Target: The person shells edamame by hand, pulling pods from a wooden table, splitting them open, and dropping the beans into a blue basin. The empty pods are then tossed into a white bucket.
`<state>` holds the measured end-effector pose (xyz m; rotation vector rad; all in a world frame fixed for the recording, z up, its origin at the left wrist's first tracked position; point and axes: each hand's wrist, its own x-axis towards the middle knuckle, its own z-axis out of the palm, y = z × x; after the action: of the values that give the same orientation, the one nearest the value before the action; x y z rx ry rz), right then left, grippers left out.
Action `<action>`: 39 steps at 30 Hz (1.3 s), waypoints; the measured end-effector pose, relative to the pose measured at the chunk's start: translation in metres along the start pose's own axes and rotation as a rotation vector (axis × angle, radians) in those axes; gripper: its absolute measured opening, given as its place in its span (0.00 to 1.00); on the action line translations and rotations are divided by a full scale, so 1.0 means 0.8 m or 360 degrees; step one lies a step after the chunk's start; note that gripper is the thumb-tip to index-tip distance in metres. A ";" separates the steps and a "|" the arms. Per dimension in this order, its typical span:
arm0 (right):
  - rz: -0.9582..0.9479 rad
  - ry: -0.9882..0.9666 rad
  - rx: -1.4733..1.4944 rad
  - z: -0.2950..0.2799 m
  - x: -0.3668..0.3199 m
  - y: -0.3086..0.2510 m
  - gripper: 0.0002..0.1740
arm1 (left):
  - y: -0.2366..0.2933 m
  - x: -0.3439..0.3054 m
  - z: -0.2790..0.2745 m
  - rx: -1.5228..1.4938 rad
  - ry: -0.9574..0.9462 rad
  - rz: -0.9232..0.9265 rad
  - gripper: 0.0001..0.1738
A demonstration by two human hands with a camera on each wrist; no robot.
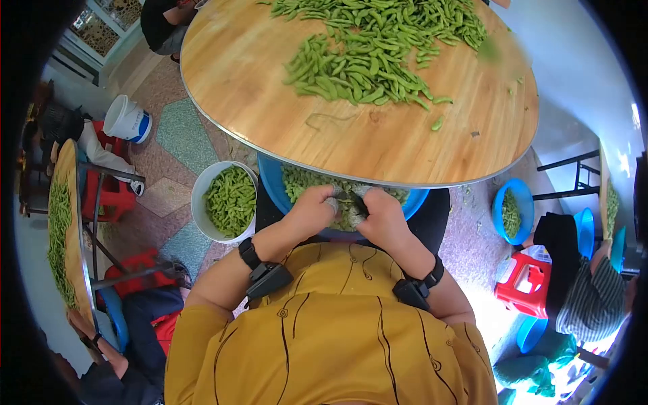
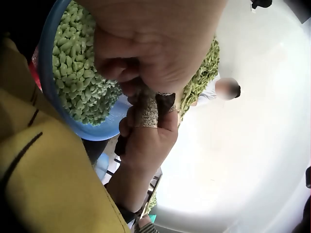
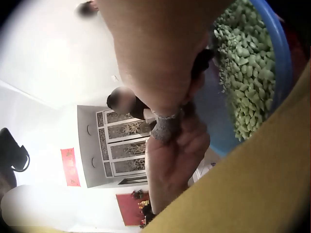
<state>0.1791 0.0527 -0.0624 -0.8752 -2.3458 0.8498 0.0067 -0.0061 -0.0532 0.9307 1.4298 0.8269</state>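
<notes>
Both hands meet over a blue basin of shelled green beans. My left hand, fingers curled and thumb wrapped in grey tape, pinches what looks like a green bean pod, mostly hidden by the fingers. My right hand is curled round a small black object, its kind hidden in the grip. Silvery tape wraps a right finger in the left wrist view. Unshelled pods lie heaped on the wooden table just beyond the basin.
A white bucket of pods stands left of the basin, with another white bucket farther off. To the right are a blue basin of pods and a red stool. People sit at side tables.
</notes>
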 end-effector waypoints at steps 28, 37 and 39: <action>0.0524 0.0574 -0.0907 -0.140 0.096 0.066 0.12 | -0.062 -0.060 -0.117 -0.0037 0.0702 0.0093 0.23; 0.0493 0.0142 0.0223 -0.114 0.046 -0.012 0.13 | -0.026 -0.098 -0.119 0.1799 0.1270 0.0435 0.19; 0.0484 -0.0114 0.0541 -0.099 0.034 -0.018 0.12 | 0.011 -0.087 -0.082 0.1130 0.0836 0.0637 0.15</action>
<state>0.2044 0.0929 0.0076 -1.0791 -2.0647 1.3759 -0.0576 -0.0630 -0.0108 1.6602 2.0985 0.9078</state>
